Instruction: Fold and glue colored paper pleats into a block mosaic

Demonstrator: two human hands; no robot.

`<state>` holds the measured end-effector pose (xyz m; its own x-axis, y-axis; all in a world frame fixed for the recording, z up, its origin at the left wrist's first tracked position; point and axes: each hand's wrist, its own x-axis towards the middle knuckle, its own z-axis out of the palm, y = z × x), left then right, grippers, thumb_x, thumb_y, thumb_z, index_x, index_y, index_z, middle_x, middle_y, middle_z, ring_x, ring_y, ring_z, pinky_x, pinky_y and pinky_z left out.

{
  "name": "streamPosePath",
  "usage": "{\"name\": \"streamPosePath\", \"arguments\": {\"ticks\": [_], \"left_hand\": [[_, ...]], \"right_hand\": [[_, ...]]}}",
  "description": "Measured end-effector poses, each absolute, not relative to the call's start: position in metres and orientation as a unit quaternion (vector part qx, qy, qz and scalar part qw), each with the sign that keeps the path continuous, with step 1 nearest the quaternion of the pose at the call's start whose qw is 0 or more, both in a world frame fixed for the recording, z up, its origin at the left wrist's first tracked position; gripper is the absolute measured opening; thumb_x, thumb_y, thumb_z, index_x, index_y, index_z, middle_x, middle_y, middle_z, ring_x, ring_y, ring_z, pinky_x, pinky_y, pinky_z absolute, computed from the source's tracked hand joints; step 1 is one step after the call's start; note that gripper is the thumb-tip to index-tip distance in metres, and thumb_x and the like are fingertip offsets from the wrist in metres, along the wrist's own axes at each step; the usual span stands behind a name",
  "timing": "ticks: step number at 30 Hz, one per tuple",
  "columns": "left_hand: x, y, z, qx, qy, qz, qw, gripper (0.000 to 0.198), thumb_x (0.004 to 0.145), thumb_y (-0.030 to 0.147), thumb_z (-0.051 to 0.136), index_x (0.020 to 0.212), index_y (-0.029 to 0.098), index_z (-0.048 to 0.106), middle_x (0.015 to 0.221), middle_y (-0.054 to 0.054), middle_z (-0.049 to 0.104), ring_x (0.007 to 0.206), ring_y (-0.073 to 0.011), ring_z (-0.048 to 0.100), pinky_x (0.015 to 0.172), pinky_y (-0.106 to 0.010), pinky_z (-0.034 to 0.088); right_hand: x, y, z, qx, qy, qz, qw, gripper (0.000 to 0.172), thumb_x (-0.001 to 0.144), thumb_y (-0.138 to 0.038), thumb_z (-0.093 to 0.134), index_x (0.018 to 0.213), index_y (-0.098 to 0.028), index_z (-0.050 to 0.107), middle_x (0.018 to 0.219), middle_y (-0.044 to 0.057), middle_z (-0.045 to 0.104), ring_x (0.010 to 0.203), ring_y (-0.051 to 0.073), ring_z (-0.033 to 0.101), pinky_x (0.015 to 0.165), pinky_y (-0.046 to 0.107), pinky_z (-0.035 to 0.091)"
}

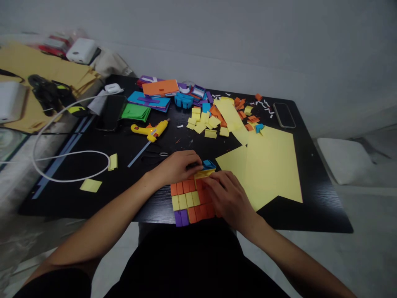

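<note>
A mosaic of folded paper pieces (pixel 186 200) in orange, yellow and purple lies at the table's front edge. At its upper side, a yellow folded paper piece (pixel 204 173) stands partly raised, with a blue folded piece (pixel 209 164) just behind it. My left hand (pixel 182 165) is closed, thumb and fingers at the left end of the yellow piece. From the right, my right hand (pixel 228 196) pinches the yellow piece's other end and covers part of the orange pieces. The fingertips hide the exact contact points.
A yellow hot glue gun (pixel 151 130) and pliers (pixel 155 156) lie to the left, near a looping white cable (pixel 72 153). Yellow paper sheets (pixel 269 161) spread on the right. Loose yellow pieces (pixel 203 120), green paper (pixel 135 112) and a phone (pixel 284 115) lie farther back.
</note>
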<state>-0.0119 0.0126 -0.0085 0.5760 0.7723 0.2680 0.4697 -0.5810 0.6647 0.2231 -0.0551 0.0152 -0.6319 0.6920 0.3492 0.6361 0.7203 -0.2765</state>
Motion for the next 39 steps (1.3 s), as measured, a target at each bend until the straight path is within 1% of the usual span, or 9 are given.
{"name": "streamPosePath", "arguments": {"ticks": [6,14,16,20,25,28,31,36,39], "left_hand": [[-0.012,0.011,0.002,0.855,0.317,0.233,0.340,0.028,0.105,0.024,0.053,0.089,0.017,0.074,0.097,-0.008,0.074,0.093,-0.0194,0.070,0.086,-0.034,0.055],[-0.028,-0.005,0.030,0.838,0.435,0.172,0.282,0.022,0.100,0.027,0.061,0.119,0.021,0.070,0.114,-0.008,0.073,0.107,-0.0239,0.071,0.095,-0.038,0.056],[-0.027,-0.014,0.033,0.832,0.484,0.121,0.243,0.023,0.099,0.030,0.064,0.119,0.020,0.068,0.116,-0.010,0.072,0.110,-0.0272,0.070,0.096,-0.042,0.056],[-0.018,-0.031,0.032,0.819,0.541,0.069,0.180,0.021,0.100,0.034,0.063,0.111,0.016,0.066,0.113,-0.012,0.069,0.107,-0.0302,0.068,0.092,-0.044,0.057],[-0.007,-0.049,0.027,0.817,0.544,0.084,0.173,0.011,0.101,0.024,0.058,0.108,0.016,0.061,0.108,-0.009,0.064,0.093,-0.0245,0.066,0.079,-0.038,0.058],[-0.005,-0.058,0.024,0.827,0.520,0.111,0.182,0.006,0.101,0.020,0.054,0.104,0.018,0.059,0.105,-0.008,0.062,0.087,-0.0214,0.064,0.076,-0.036,0.057],[-0.006,-0.061,0.023,0.847,0.472,0.134,0.205,0.013,0.101,0.016,0.050,0.108,0.018,0.060,0.111,-0.009,0.062,0.092,-0.0214,0.064,0.078,-0.035,0.057],[-0.005,-0.056,0.025,0.867,0.437,0.091,0.219,0.032,0.096,0.009,0.048,0.120,0.020,0.067,0.112,-0.010,0.061,0.096,-0.0231,0.063,0.081,-0.036,0.054],[-0.002,-0.052,0.026,0.871,0.433,0.063,0.222,0.039,0.093,0.005,0.047,0.121,0.022,0.070,0.110,-0.009,0.060,0.093,-0.0228,0.061,0.079,-0.035,0.050]], "right_hand": [[0.223,-0.052,0.008,-0.377,-0.905,0.078,0.179,0.016,0.104,-0.011,0.056,0.104,-0.016,0.071,0.104,0.012,0.074,0.099,0.028,0.067,0.088,0.045,0.057],[0.218,-0.043,0.014,-0.399,-0.890,0.077,0.207,0.015,0.105,-0.020,0.057,0.108,-0.014,0.071,0.110,0.015,0.072,0.106,0.031,0.064,0.092,0.045,0.056],[0.214,-0.039,0.016,-0.417,-0.883,0.088,0.196,0.021,0.103,-0.028,0.062,0.116,-0.013,0.069,0.118,0.018,0.070,0.112,0.033,0.062,0.096,0.047,0.055],[0.198,-0.036,0.016,-0.472,-0.867,0.096,0.125,0.047,0.093,-0.047,0.073,0.123,-0.011,0.065,0.126,0.023,0.065,0.115,0.040,0.059,0.094,0.054,0.056],[0.182,-0.036,0.019,-0.500,-0.856,0.112,0.066,0.041,0.092,-0.027,0.066,0.129,-0.009,0.060,0.129,0.024,0.061,0.115,0.038,0.058,0.095,0.051,0.056],[0.182,-0.033,0.019,-0.513,-0.845,0.129,0.075,0.043,0.087,-0.026,0.068,0.127,-0.011,0.060,0.132,0.026,0.059,0.115,0.040,0.057,0.090,0.052,0.058],[0.189,-0.029,0.019,-0.515,-0.833,0.165,0.116,0.044,0.086,-0.028,0.067,0.127,-0.014,0.061,0.131,0.024,0.060,0.116,0.041,0.059,0.088,0.055,0.059],[0.209,-0.016,0.024,-0.494,-0.801,0.271,0.202,0.046,0.086,-0.024,0.065,0.132,-0.020,0.061,0.126,0.016,0.066,0.116,0.032,0.066,0.103,0.053,0.056],[0.220,-0.008,0.029,-0.493,-0.779,0.324,0.211,0.045,0.086,-0.021,0.064,0.131,-0.022,0.064,0.127,0.014,0.069,0.115,0.029,0.069,0.100,0.049,0.058]]}}
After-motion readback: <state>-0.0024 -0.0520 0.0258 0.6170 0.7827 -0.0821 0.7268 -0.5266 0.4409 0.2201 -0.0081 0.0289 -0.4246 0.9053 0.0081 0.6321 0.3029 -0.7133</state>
